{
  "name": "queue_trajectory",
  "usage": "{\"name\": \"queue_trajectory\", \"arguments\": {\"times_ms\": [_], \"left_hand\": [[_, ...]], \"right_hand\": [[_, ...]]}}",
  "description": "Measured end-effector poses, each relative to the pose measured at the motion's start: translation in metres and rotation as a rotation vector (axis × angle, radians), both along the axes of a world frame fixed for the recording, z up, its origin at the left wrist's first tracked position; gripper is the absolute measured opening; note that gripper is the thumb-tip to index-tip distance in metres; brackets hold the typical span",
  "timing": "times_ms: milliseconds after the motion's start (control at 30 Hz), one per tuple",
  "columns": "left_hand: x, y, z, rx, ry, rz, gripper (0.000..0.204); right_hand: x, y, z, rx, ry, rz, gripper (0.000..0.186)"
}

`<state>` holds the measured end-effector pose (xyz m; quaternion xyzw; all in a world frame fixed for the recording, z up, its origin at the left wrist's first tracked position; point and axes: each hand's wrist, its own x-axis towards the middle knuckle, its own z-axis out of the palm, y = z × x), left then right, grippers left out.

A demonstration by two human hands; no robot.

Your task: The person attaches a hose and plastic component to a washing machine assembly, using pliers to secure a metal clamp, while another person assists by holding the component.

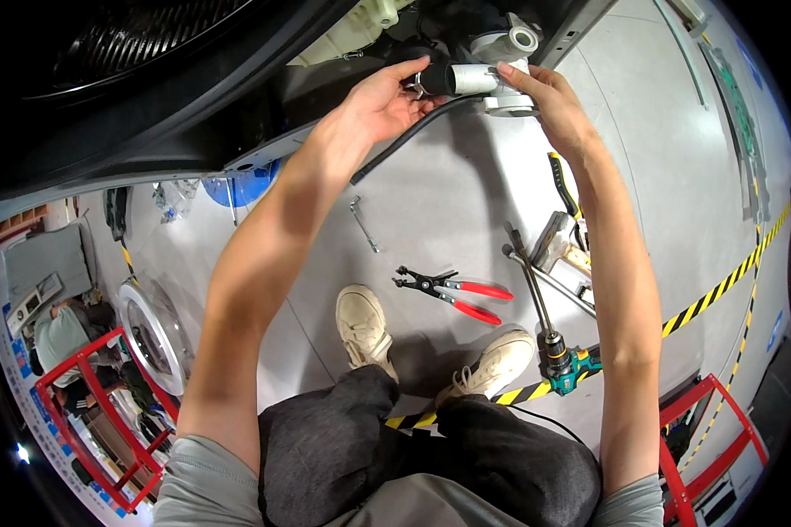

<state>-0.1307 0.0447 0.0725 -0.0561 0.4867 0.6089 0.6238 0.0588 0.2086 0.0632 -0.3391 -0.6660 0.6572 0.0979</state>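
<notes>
My left hand (387, 101) curls its fingers round a black rubber hose sleeve (439, 79) with a metal clamp (418, 85), under the edge of a dark machine (167, 97). My right hand (549, 101) grips a white plastic pump housing (505, 97), whose short white tube (470, 81) joins the sleeve. A thin black hose (395, 145) hangs diagonally down from beside the housing. Below on the grey floor lie a small wrench (365, 224), red-handled pliers (475, 290) and a teal drill (567, 369) with a long bit.
My shoes (363, 321) stand below. Tools (558, 241) lie at right. A round door (156, 338) and red racks (83, 369) are at lower left, beside another person (57, 342). A blue basin (228, 189) sits under the machine; striped tape (712, 299) crosses the floor.
</notes>
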Motion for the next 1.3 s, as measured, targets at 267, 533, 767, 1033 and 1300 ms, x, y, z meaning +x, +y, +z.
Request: {"name": "queue_trajectory", "arguments": {"times_ms": [267, 533, 767, 1033, 1300], "left_hand": [[0.006, 0.006, -0.006, -0.017, -0.032, 0.071, 0.032], [0.015, 0.007, -0.009, -0.059, 0.05, 0.13, 0.032], [0.017, 0.001, -0.014, -0.05, 0.146, 0.103, 0.033], [0.013, -0.001, -0.011, -0.003, 0.02, 0.071, 0.035], [0.029, 0.01, -0.012, 0.044, 0.116, 0.145, 0.032]], "right_hand": [[-0.001, -0.005, 0.021, 0.082, -0.035, -0.023, 0.082], [-0.005, -0.003, 0.008, 0.146, -0.088, -0.093, 0.07], [-0.009, -0.009, -0.006, 0.231, -0.137, -0.106, 0.067], [-0.002, -0.021, 0.011, 0.221, -0.106, -0.124, 0.066], [-0.012, -0.024, 0.014, 0.247, -0.21, -0.141, 0.064]]}}
